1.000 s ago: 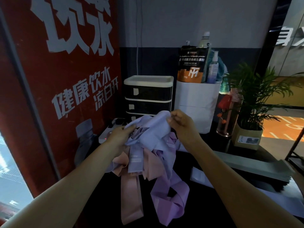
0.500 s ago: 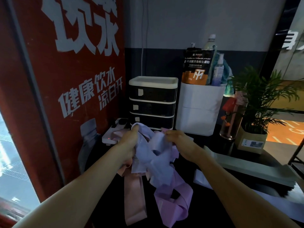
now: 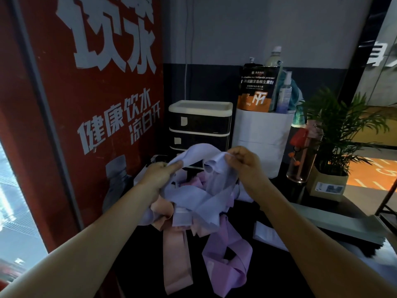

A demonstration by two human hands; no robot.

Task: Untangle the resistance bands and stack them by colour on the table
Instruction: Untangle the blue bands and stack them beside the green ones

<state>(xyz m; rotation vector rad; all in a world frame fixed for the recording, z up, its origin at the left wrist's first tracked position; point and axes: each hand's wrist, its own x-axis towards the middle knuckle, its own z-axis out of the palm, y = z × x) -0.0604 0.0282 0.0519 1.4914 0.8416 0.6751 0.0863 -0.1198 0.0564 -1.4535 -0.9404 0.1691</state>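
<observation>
Both hands hold a tangle of resistance bands (image 3: 199, 203) up above the dark worktop (image 3: 279, 265). Left hand (image 3: 159, 177) pinches one end of a pale lavender band (image 3: 199, 152), fingers clamped on its edge. Right hand (image 3: 245, 162) pinches the other end, fingers curled round the fabric, so the band arches between the two hands. Under them the rest of the bunch hangs knotted together: more lavender loops, a peach-pink band (image 3: 175, 261) trailing straight down to the worktop, and a purple band (image 3: 227, 261) twisted into a loop lying on the worktop. Probably a darker pink band sits inside the knot, but the light is too dim to be sure. Behind the hands stands a black drawer unit (image 3: 199, 125) with a white top, just beside a white bin (image 3: 261, 138) with an orange-and-black pouch (image 3: 256, 89) and a spray bottle (image 3: 283, 93) sticking out of it. Potted plant (image 3: 335, 134) at far right. Red poster wall (image 3: 86, 104) on the left.
</observation>
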